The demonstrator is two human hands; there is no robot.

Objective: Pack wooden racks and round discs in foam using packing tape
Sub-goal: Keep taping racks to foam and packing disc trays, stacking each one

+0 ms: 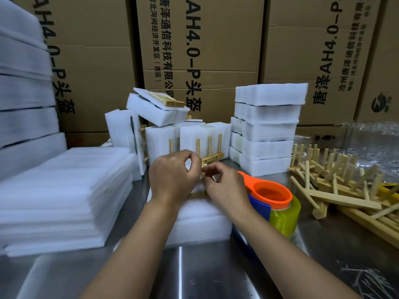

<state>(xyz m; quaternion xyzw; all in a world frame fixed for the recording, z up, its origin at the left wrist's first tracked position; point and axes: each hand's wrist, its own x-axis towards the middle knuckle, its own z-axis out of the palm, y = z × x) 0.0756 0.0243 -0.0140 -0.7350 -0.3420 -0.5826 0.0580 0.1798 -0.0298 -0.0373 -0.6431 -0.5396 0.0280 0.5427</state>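
A wooden rack point(212, 157) with upright pegs stands on a small stack of white foam sheets point(198, 223) at the table's middle. My left hand point(174, 175) has curled fingers pinching the rack's near end. My right hand point(224, 186) pinches at the same spot from the right; what lies between its fingertips is hidden. A tape dispenser point(272, 201) with an orange handle, blue body and a yellowish tape roll stands just right of my right hand. No round disc shows plainly.
A tall pile of foam sheets point(64, 195) lies at left. Taped foam packs point(265, 130) are stacked behind and to the right, others point(159, 113) lean at the back. Loose wooden racks point(336, 186) are heaped at right. Cardboard boxes point(205, 50) wall off the back. The steel table point(183, 275) shows in front.
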